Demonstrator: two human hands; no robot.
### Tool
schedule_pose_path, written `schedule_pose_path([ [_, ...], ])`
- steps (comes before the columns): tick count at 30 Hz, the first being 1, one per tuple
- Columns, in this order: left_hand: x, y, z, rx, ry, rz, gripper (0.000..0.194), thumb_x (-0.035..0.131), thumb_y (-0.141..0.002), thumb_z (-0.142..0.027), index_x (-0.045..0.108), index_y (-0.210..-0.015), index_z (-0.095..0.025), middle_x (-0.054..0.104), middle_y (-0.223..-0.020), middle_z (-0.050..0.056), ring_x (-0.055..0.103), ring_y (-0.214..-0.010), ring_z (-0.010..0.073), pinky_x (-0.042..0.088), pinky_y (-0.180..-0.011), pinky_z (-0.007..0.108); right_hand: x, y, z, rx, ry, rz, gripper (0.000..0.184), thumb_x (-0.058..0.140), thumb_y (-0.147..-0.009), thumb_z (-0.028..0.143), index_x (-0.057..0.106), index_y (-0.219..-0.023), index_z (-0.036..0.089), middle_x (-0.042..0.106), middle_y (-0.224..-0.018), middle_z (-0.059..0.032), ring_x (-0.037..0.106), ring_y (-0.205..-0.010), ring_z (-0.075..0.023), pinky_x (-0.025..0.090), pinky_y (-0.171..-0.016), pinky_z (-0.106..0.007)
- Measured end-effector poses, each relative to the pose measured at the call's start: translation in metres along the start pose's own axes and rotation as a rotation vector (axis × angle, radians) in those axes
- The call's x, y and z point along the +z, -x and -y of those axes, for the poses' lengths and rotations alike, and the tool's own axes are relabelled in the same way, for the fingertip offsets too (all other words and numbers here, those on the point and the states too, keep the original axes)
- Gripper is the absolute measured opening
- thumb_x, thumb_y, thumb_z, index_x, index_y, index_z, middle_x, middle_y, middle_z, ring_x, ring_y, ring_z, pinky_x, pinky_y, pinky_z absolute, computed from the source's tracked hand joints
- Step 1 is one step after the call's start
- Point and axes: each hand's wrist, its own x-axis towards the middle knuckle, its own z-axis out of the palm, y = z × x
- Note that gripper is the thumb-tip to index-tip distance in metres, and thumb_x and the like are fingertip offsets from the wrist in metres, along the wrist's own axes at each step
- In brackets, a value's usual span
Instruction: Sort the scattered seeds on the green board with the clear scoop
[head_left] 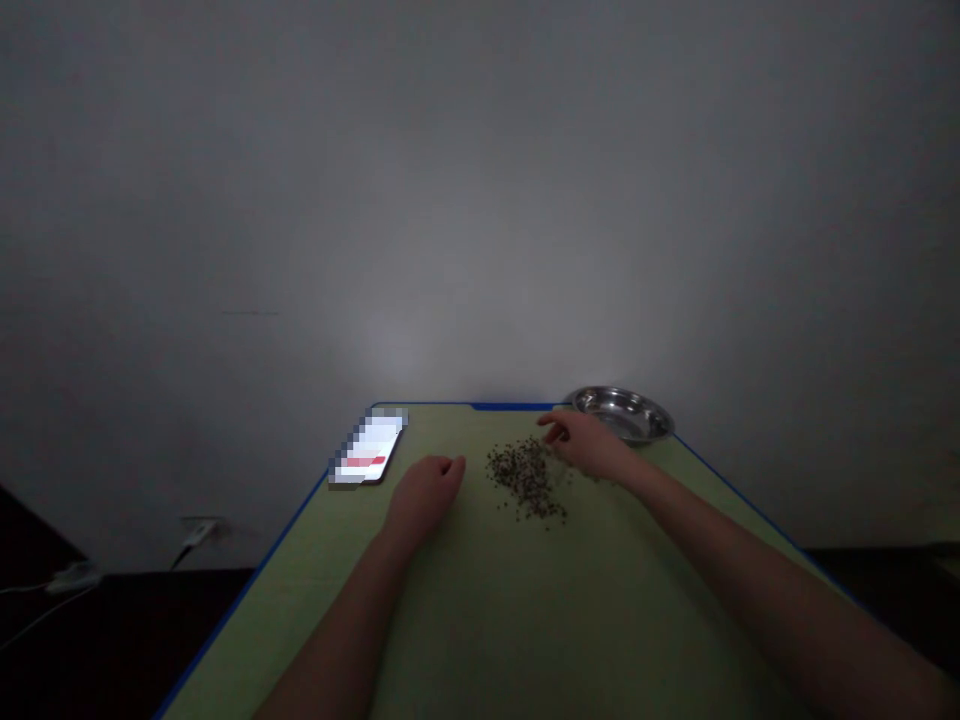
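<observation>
A loose pile of small dark grains or beans [525,478] lies on the pale green tabletop, too small to name exactly. To its left my left hand [426,495] rests on the table with its fingers curled closed; whatever may be inside is hidden. My right hand [589,445] is at the upper right edge of the pile, its fingers loosely bent and apart, with nothing visible between them. Just behind the right hand stands a shiny metal bowl [622,416], which that hand partly covers.
A phone [369,448] with a lit screen lies at the table's back left. The green table [465,620] has a blue edge and stands against a grey wall [480,220]. A plug in a wall socket [199,532] and white cables are at the lower left.
</observation>
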Motion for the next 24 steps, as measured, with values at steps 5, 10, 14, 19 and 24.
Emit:
schedule_pose_path([
  [5,-0.001,0.001,-0.001,-0.004,0.011,-0.010,0.041,0.035,-0.082,-0.045,0.041,-0.052,-0.017,0.037,-0.051,-0.001,0.035,-0.050,0.0108,0.019,-0.052,0.027,-0.017,-0.002,-0.008,0.033,0.019,-0.043,0.056,0.054,-0.070,0.001,0.052,-0.125,0.014,0.065,-0.109,-0.0110,0.063,-0.080,-0.0160,0.047,-0.068,-0.025],
  [10,-0.002,0.001,0.000,-0.006,0.037,-0.011,0.042,0.036,-0.082,-0.046,0.040,-0.051,-0.018,0.037,-0.051,-0.001,0.036,-0.050,0.0111,0.019,-0.052,0.027,-0.019,-0.016,-0.014,0.047,0.032,-0.109,0.051,0.058,-0.070,0.003,0.054,-0.119,0.017,0.068,-0.094,-0.0071,0.063,-0.075,-0.0146,0.047,-0.068,-0.024],
  [14,-0.001,-0.001,0.002,-0.013,0.034,-0.016,0.041,0.035,-0.082,-0.045,0.041,-0.053,-0.018,0.038,-0.052,-0.001,0.037,-0.052,0.0118,0.020,-0.053,0.027,-0.013,-0.030,-0.015,0.041,0.064,-0.142,0.030,0.058,-0.073,0.008,0.064,-0.101,0.017,0.070,-0.083,-0.0046,0.064,-0.075,-0.0155,0.047,-0.069,-0.024],
  [19,0.000,-0.001,0.004,-0.017,0.039,-0.041,0.041,0.035,-0.082,-0.046,0.041,-0.052,-0.018,0.039,-0.053,-0.001,0.037,-0.052,0.0118,0.019,-0.053,0.027,-0.002,-0.040,-0.013,0.004,0.111,-0.146,0.018,0.056,-0.074,0.010,0.068,-0.086,0.017,0.071,-0.086,-0.0078,0.064,-0.081,-0.0197,0.045,-0.074,-0.029],
  [24,0.000,0.000,0.003,-0.014,0.035,-0.046,0.041,0.035,-0.082,-0.046,0.041,-0.053,-0.018,0.039,-0.054,0.000,0.036,-0.053,0.0117,0.019,-0.053,0.027,0.004,-0.032,0.004,-0.055,0.077,-0.109,0.019,0.057,-0.077,0.014,0.066,-0.093,0.017,0.071,-0.088,-0.0071,0.064,-0.079,-0.0180,0.046,-0.072,-0.027],
])
